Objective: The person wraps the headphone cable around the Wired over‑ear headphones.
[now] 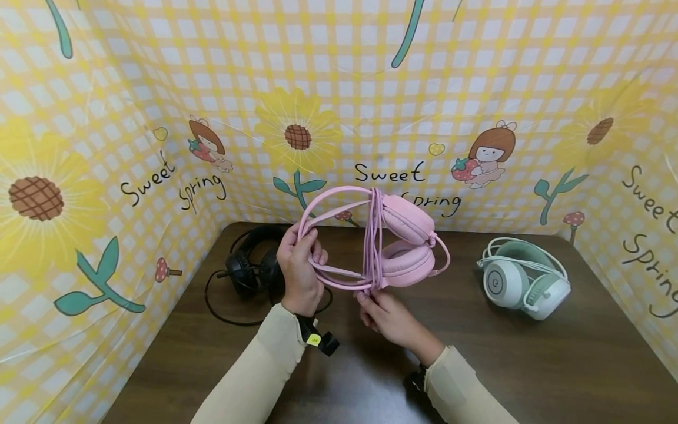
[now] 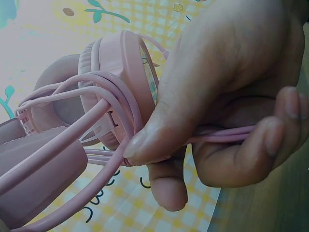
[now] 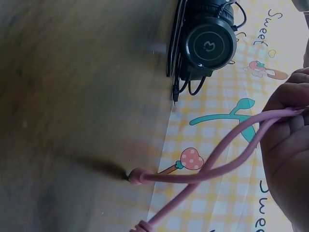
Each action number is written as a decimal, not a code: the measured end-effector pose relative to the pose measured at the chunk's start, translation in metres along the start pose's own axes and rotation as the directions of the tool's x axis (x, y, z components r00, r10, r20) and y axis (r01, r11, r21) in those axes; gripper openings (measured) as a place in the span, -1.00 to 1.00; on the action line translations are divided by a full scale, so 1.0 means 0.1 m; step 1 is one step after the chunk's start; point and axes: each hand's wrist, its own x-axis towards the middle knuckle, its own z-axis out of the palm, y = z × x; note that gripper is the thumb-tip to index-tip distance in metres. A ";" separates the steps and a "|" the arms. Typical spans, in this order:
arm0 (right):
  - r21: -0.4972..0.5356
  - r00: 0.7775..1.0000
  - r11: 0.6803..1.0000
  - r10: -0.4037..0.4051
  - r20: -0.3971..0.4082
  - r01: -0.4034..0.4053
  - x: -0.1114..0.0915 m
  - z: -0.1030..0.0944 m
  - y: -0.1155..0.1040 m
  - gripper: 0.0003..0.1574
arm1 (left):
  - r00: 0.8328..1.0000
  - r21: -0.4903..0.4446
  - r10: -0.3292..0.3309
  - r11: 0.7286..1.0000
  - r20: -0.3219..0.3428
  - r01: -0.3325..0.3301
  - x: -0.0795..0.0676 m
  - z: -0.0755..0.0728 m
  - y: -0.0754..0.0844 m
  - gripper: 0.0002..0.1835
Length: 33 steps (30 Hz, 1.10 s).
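Pink headphones (image 1: 408,219) are held up over the table, their ear cups pointing right. My left hand (image 1: 301,271) grips them by the headband, thumb and fingers curled round its bands. A pink cable (image 1: 374,235) is wound several times around the headphones, just beside the ear cups. At the lower side of this winding, my right hand (image 1: 392,318) pinches the cable between thumb and fingers, as the left wrist view also shows. Two loose cable strands (image 3: 169,178) hang from the right hand in the right wrist view, one tipped with a rounded end.
Black headphones (image 1: 243,268) with a looping cord lie at the back left of the brown wooden table (image 1: 344,383). White headphones (image 1: 505,282) with green cushions and a wrapped white cable lie on the right. Yellow checked cloth (image 1: 339,135) walls in the back and sides.
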 end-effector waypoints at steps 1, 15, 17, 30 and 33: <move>-0.004 1.000 1.000 0.002 0.000 -0.002 0.00 0.00 0.00 -0.73 | 1.000 0.004 0.001 1.000 0.002 -0.001 0.00 0.00 0.00 -0.87; -0.015 1.000 1.000 -0.006 -0.010 0.006 0.10 0.07 0.41 -0.57 | 0.999 0.041 0.012 0.999 -0.038 -0.010 0.00 0.01 -0.02 -0.83; -0.004 1.000 1.000 -0.010 -0.002 0.010 0.10 0.07 0.42 -0.56 | 0.999 0.051 0.013 0.999 -0.049 -0.011 0.01 0.01 -0.03 -0.83; -0.070 0.999 0.998 0.007 0.044 -0.004 0.07 0.07 0.39 -0.61 | 0.991 0.139 0.133 0.982 -0.012 -0.130 0.01 -0.03 0.00 -0.75; -0.097 0.998 0.995 0.005 0.056 0.001 0.07 0.07 0.39 -0.66 | 0.985 0.175 0.172 0.970 -0.004 -0.168 0.02 -0.03 0.01 -0.69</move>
